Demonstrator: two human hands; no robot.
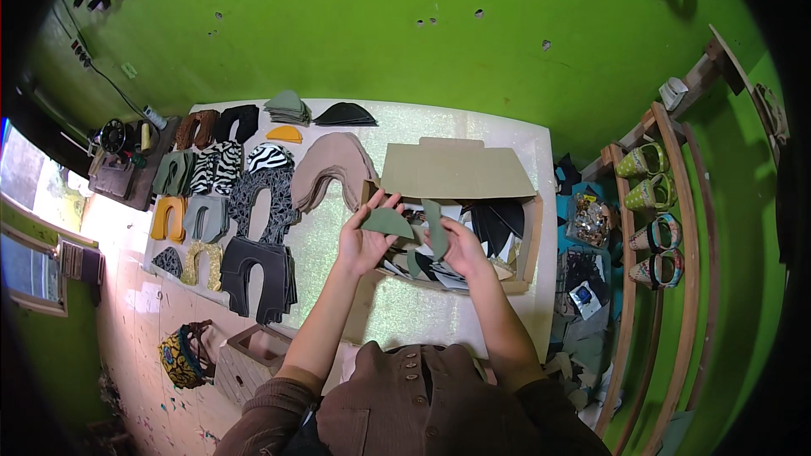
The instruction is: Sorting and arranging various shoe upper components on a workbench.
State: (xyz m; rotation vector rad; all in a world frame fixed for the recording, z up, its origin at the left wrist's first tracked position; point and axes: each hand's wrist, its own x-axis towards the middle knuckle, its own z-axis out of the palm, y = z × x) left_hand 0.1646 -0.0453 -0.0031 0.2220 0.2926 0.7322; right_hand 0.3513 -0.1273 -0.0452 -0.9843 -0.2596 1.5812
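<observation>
My left hand (359, 247) is turned palm up and holds a green half-round cut piece (390, 223) by its fingers. In my right hand (463, 251) a narrow, curved green piece (435, 228) is pinched, standing nearly upright. Both hands are over the near left part of an open cardboard box (530, 247), whose lid flap (456, 171) is folded back. Inside lie mixed offcuts, among them black pieces (498, 221), with white, grey and green ones. My hands partly hide the contents.
Left of the box, the table (507, 131) bears stacks of U-shaped pieces: beige (334, 165), black (258, 274), zebra-striped and yellow. A sewing machine (114, 137) stands far left. On the right are a wooden rack (667, 160) with shoes and bins of scraps (587, 219).
</observation>
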